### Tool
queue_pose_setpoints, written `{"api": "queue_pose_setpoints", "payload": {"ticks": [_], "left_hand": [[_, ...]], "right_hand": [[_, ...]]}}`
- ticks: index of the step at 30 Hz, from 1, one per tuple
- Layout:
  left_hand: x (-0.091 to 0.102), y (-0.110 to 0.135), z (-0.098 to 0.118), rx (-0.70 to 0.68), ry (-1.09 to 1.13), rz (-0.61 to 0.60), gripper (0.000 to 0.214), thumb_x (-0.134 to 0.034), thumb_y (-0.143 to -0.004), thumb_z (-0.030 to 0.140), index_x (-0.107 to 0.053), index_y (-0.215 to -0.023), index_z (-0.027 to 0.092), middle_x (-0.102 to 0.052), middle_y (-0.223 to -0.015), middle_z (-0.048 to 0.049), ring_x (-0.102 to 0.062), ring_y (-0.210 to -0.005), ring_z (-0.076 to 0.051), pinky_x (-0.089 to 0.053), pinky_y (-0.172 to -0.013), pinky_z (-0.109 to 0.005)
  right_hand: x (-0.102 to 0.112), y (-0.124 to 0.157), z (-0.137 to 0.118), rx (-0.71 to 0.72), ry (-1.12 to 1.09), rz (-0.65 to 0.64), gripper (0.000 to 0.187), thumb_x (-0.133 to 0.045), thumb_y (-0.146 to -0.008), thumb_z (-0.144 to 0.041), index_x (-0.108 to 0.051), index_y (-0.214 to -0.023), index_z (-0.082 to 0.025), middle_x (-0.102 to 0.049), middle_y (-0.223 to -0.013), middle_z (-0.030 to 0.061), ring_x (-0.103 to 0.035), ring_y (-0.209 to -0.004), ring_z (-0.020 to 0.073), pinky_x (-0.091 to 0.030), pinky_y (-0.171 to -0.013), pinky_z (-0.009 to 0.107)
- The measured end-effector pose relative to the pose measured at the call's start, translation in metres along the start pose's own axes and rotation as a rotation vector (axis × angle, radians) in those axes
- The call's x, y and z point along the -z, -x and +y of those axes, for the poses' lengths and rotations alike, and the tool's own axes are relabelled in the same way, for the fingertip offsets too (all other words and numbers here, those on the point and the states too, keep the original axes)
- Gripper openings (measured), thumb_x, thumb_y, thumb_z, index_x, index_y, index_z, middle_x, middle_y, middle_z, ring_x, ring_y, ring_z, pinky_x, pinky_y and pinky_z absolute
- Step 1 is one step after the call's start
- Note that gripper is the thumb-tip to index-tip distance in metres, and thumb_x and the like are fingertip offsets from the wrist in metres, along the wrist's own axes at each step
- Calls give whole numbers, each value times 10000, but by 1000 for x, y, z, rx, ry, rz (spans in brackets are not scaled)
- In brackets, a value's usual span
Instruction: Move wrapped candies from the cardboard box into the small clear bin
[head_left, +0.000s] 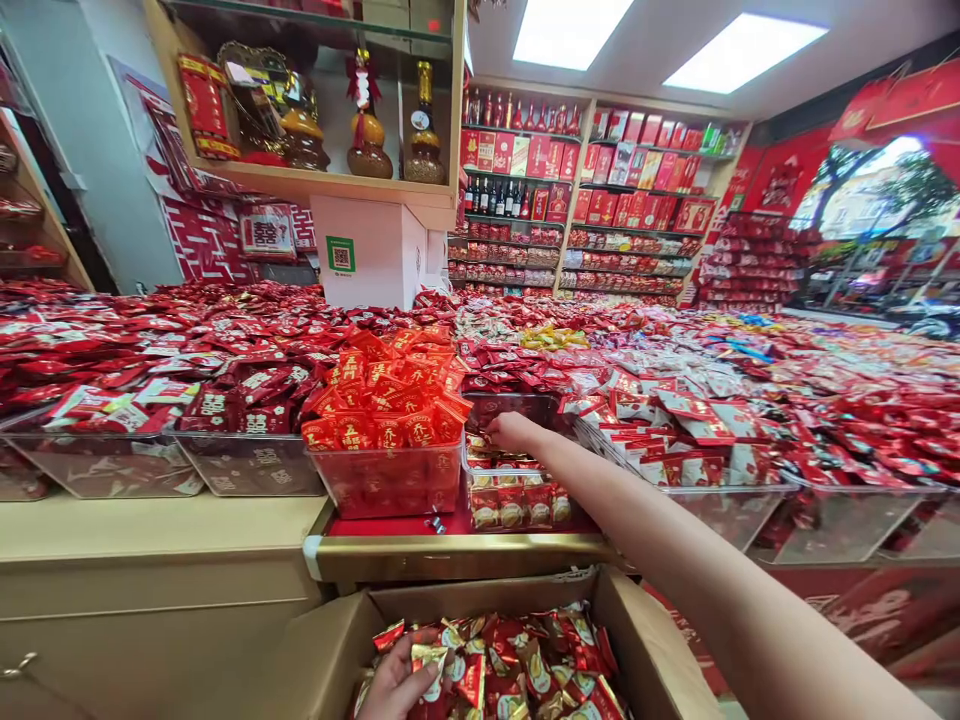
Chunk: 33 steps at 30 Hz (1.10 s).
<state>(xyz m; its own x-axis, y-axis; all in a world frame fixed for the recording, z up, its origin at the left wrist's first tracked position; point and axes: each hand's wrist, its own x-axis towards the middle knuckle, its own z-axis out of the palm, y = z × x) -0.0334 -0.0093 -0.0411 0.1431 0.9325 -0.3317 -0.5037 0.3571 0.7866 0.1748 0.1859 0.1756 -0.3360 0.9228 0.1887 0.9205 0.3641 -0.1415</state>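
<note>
While the left hand [399,682] clamps a packet [428,656], heaped bins [386,485] flank the right hand [516,433], grip unclear.

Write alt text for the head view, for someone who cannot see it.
A person's left hand holds a shiny gold-edged packet in an open brown cardboard box of packets; the right hand reaches into a clear rectangular plastic bin.
</note>
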Motion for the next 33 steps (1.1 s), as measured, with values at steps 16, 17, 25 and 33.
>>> {"api": "queue_pose_setpoints", "payload": {"ticks": [16, 17, 25, 33], "left_hand": [[-50, 34, 46, -76, 220, 60, 274, -683, -625, 92, -619, -876, 180, -723, -777, -37, -657, -732, -157, -506, -676, -241], [-53, 36, 46, -89, 214, 85, 273, -696, -602, 79, -625, -847, 173, -721, -744, -29, -655, -691, -145, -506, -639, -220], [-46, 39, 45, -102, 250, 176, 211, -695, -596, 85, -631, -778, 169, -713, -686, -9, -627, -605, -110, -498, -580, -203], [-48, 40, 50, -116, 182, 66, 308, -661, -667, 157, -593, -966, 185, -707, -788, -29, -624, -696, -122, -483, -663, -219]], "right_hand": [[-108, 202, -106, -123, -942, -236, 569, -664, -598, -333, -471, -1102, -154, -618, -863, 80, -576, -732, 192, -450, -623, 283], [-120, 200, -108, -181, -1059, -278, 518, -664, -598, -329, -487, -1055, -164, -615, -785, 47, -571, -666, 167, -444, -576, 261], [-128, 195, -112, -330, -1595, -405, 379, -671, -543, -441, -427, -647, -171, -481, -486, -66, -474, -418, 85, -408, -449, 231], [-127, 195, -103, -335, -1567, -400, 394, -651, -567, -485, -470, -650, -145, -518, -484, -36, -483, -435, 81, -388, -457, 211]]}}
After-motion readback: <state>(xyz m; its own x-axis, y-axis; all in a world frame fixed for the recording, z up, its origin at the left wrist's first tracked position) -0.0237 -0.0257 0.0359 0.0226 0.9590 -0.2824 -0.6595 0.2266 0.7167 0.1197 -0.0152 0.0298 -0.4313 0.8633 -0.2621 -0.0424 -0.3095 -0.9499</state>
